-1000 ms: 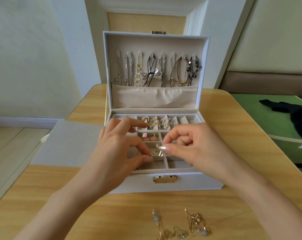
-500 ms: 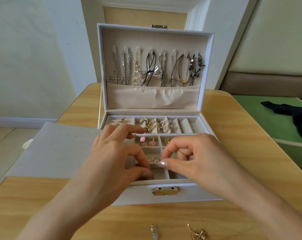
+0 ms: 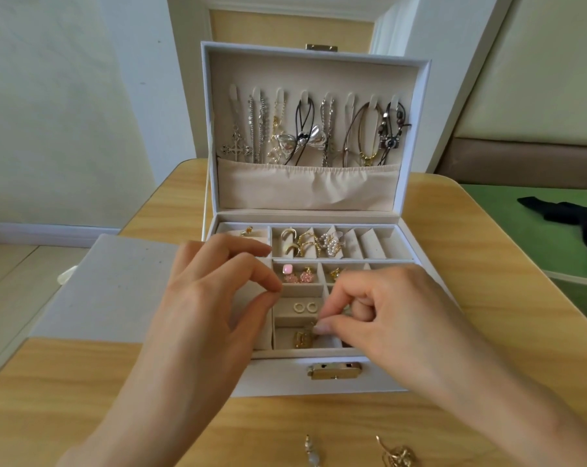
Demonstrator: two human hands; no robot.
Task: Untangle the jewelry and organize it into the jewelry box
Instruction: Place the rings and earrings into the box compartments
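Note:
The white jewelry box (image 3: 275, 382) stands open on the wooden table, necklaces (image 3: 319, 129) hanging in its lid. My right hand (image 3: 386, 315) pinches a gold earring (image 3: 304, 338) that dangles into the front middle compartment. My left hand (image 3: 211, 298) hovers over the box's left side, thumb and forefinger tips pressed together with nothing visible between them. Two small gold hoops (image 3: 304, 307) lie in the compartment behind, and pink earrings (image 3: 297, 274) one further back. More gold jewelry (image 3: 398, 456) lies on the table at the near edge.
A grey flat tray (image 3: 117, 288) lies on the table left of the box. A beaded earring (image 3: 310, 453) lies near the front edge. Right of the table a green surface (image 3: 521, 230) carries a black cloth (image 3: 571, 214). A gold latch (image 3: 334, 370) sits on the box front.
My right hand has lowered the gold earring from the middle compartments toward the front one. My left hand has drawn apart from it to the left. The view has moved closer.

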